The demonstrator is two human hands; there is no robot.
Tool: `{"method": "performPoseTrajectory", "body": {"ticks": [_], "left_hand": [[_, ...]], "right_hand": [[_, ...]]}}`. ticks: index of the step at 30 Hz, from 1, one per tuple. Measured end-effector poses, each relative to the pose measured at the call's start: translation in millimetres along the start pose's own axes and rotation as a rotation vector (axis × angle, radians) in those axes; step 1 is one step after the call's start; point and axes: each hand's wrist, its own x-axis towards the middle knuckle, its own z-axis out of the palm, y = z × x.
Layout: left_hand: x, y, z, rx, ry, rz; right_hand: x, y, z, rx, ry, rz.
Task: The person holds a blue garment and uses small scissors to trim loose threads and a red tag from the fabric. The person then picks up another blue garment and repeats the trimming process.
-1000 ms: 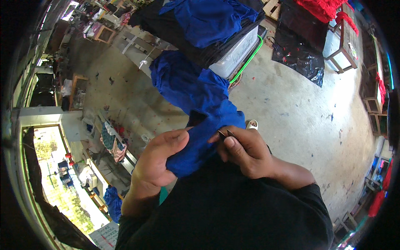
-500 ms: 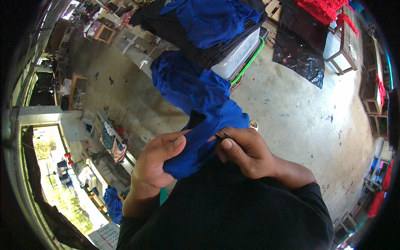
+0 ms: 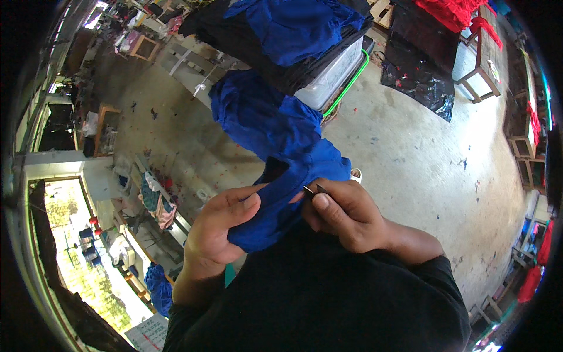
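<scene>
A blue garment (image 3: 272,205) is gripped in my left hand (image 3: 220,226), thumb on top, with a folded band of cloth running up from the thumb. My right hand (image 3: 346,214) is closed around small thread snips (image 3: 314,189). Only their two dark pointed tips show, slightly apart, just right of the cloth edge. A fingertip shows between the snips and the cloth. The rest of the snips is hidden in my fist. More blue cloth (image 3: 264,117) stretches away from the garment toward the pile in front of me.
Ahead, blue garments (image 3: 299,29) lie on black cloth over a clear plastic bin (image 3: 331,76) with a green rim. Black plastic sheeting (image 3: 419,76) covers floor at the right, near a wooden-framed table (image 3: 484,64) and red cloth (image 3: 448,12). A bright window (image 3: 76,246) is at left.
The snips' tips have shifted slightly right, a little away from the cloth edge. My left hand keeps its hold on the garment, and the view has moved only slightly.
</scene>
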Motion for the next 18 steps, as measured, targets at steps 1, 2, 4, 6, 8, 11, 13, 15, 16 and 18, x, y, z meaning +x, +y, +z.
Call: {"method": "performPoseTrajectory", "body": {"ticks": [1, 2, 4, 6, 8, 11, 13, 15, 16, 18], "left_hand": [[0.5, -0.4, -1.2, -0.008, -0.016, -0.001], [0.6, -0.7, -1.7, -0.015, -0.033, -0.001], [0.4, -1.8, 0.2, -0.003, 0.011, -0.005], [0.2, -2.0, 0.6, 0.009, 0.019, -0.011], [0.2, -1.2, -1.0, 0.022, -0.011, -0.02], [1.9, -2.1, -1.6, -0.01, -0.081, 0.007], [0.7, -2.3, 0.1, 0.078, -0.017, 0.0], [0.5, -1.5, 3.4, 0.101, -0.005, -0.005], [1.4, -0.9, 6.4, 0.081, -0.024, -0.005], [0.5, -2.3, 6.0, 0.062, -0.027, -0.007]], "right_hand": [[0.5, -0.1, 0.3, -0.002, -0.001, -0.004], [0.7, -0.3, 0.5, -0.005, -0.003, -0.009], [0.8, -2.8, 1.2, -0.011, 0.012, -0.001], [0.8, -4.9, 0.6, -0.018, 0.009, -0.001], [2.2, -6.6, -2.1, -0.025, -0.011, -0.01], [4.3, -8.5, -3.2, -0.027, -0.013, 0.009], [6.2, -4.6, -6.1, -0.205, -0.001, -0.175], [6.5, -1.3, -7.8, -0.285, 0.008, -0.321], [6.3, -0.4, -8.5, -0.277, 0.012, -0.374], [5.9, 0.5, -9.8, -0.282, 0.011, -0.389]]}}
